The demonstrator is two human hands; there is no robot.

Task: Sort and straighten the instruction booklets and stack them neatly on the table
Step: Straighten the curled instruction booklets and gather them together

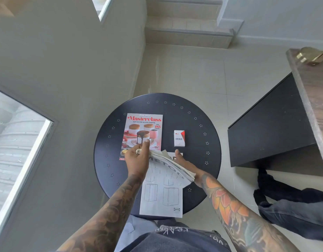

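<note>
A white IKEA instruction booklet (161, 199) lies on the round dark table (197, 124), its near end overhanging the table's front edge. Above it I hold a bent, rolled-up bundle of white booklets (172, 167) with METOD lettering. My left hand (138, 156) grips the bundle's left end. My right hand (184, 162) supports its right side from beneath, fingers partly hidden by the paper. A colourful Masterclass cookbook (143, 131) lies flat on the table's left half, its lower corner covered by my left hand. A small white VESS booklet (179, 138) rests to the right of it.
A black cabinet (269, 128) with a wooden top stands at the right, close to the table. Dark clothing (291, 202) lies on the tiled floor beside it. A grey wall with a window runs along the left. Steps rise at the back.
</note>
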